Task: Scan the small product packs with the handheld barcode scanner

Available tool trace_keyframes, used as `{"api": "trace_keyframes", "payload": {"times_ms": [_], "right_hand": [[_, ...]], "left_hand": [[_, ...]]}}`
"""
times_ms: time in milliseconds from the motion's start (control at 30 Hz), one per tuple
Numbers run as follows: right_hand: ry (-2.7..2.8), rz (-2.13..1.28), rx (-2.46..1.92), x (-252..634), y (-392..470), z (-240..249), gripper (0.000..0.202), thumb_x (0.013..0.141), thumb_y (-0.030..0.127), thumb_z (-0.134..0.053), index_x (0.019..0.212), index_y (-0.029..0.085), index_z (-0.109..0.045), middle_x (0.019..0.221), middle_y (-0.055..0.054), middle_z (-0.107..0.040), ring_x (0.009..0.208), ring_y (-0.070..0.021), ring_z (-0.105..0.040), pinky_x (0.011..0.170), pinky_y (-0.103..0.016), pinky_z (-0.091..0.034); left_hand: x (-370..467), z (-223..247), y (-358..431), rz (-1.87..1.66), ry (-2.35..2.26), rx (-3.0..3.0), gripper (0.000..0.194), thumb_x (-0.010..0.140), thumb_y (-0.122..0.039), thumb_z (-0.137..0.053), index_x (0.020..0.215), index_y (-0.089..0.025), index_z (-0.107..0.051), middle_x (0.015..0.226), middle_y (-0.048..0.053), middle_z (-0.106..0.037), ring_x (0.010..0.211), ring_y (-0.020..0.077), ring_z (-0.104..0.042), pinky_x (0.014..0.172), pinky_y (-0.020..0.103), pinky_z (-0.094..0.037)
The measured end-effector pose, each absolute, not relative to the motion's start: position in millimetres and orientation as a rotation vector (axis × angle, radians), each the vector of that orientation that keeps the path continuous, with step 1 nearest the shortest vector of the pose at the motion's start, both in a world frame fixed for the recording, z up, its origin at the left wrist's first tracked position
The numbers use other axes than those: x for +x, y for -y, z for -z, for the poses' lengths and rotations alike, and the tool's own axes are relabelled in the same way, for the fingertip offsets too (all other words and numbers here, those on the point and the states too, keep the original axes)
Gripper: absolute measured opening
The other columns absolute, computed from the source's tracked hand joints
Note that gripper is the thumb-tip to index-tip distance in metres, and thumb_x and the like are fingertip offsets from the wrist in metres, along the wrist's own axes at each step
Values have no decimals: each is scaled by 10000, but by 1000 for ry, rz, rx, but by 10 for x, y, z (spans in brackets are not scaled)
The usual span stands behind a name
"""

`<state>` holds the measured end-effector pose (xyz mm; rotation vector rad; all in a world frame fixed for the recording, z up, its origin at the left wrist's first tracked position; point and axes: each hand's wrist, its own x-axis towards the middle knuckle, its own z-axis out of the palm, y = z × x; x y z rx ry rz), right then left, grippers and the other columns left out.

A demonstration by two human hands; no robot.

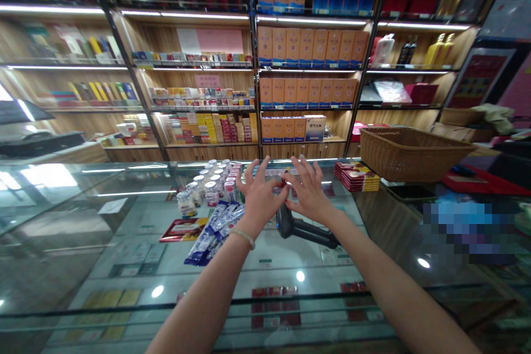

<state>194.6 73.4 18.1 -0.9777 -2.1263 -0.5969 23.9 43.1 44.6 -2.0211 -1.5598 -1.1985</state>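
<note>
My left hand (262,194) and my right hand (310,191) meet over the glass counter, thumbs and forefingers pinched close together. The other fingers of both hands are raised and spread. Between the fingertips shows a small reddish thing, mostly hidden, so its kind is unclear. A black handheld barcode scanner (305,229) lies on the glass just below my hands. Left of my left hand are blue-and-white packets (215,232) in a loose pile, partly over a red-and-yellow packet (178,229). Small lidded jars (211,192) stand in rows behind them.
A stack of red-and-yellow packets (357,177) sits at right, beside a wicker basket (410,152). The glass counter (244,282) has goods beneath it. Across the back, lit shelves hold orange boxes (307,47) and small cartons (211,127). White paper (113,206) lies at left.
</note>
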Motion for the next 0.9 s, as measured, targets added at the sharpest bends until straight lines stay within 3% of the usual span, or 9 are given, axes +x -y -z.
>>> {"api": "trace_keyframes", "payload": {"times_ms": [267,467,900], "right_hand": [[2114,599,-1042,1983,-781,-163,644,932,496,-638,1518,278,-486,1715,-152,-286,1616,-358,-150,1272,-634,-72],[2049,563,-1166,2253,-966,-73,854,838,555,-754,1546,219,-415,1726,-207,-212,1619,-376,-114,1261,-657,-96],[1993,555,-1217,2468,-1013,-89,577,840,430,-765,1349,236,-575,1730,-185,-204,1610,-381,-144,1233,-695,-151]], "left_hand": [[254,-378,-529,1281,1576,-2013,208,889,-314,-671,712,-252,-760,1619,8,-502,1506,393,-348,1227,740,-177],[191,-370,-589,1288,1657,-2020,246,926,-371,-643,758,-252,-777,1634,16,-482,1523,392,-328,1231,725,-202],[83,-269,-761,1354,1606,-2070,317,972,-421,-571,819,-247,-788,1558,65,-555,1505,363,-354,1241,665,-267]]}}
